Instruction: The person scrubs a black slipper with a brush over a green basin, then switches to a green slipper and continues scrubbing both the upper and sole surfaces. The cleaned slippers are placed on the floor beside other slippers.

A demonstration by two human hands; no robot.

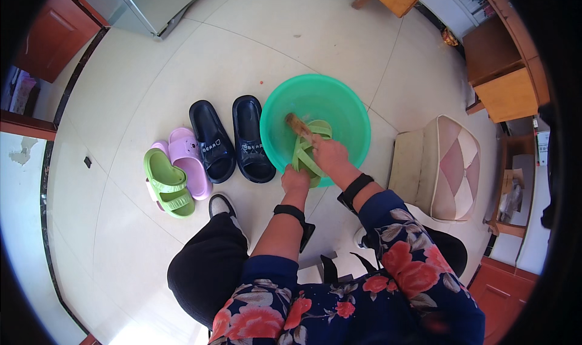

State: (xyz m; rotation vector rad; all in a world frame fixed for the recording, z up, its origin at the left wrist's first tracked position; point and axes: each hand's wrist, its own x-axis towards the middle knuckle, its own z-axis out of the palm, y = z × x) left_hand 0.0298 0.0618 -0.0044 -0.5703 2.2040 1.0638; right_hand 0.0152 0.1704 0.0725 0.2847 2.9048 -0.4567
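My left hand (295, 180) grips one end of a light green slide sandal (322, 127), which is held over a green plastic basin (338, 90). In my right hand (331, 154) is a wooden-handled brush (298, 124), lying across the sandal's straps; its bristles are hidden. The basin seems to have a little clear water in its bottom. Left of it, a pair of black slides, one nearer the basin (248, 122) and one farther off (207, 122), stands on the floor. Another green sandal (158, 163) rests on a pink slide (193, 165), with a second pink one (160, 147) mostly covered.
To the right stands a padded stool (411, 167) with a pink and cream patchwork side. Wooden furniture (504, 95) lines the right wall. A fridge-like cabinet (154, 4) is at the upper left, and a small black object (87, 162) lies on the tiled floor.
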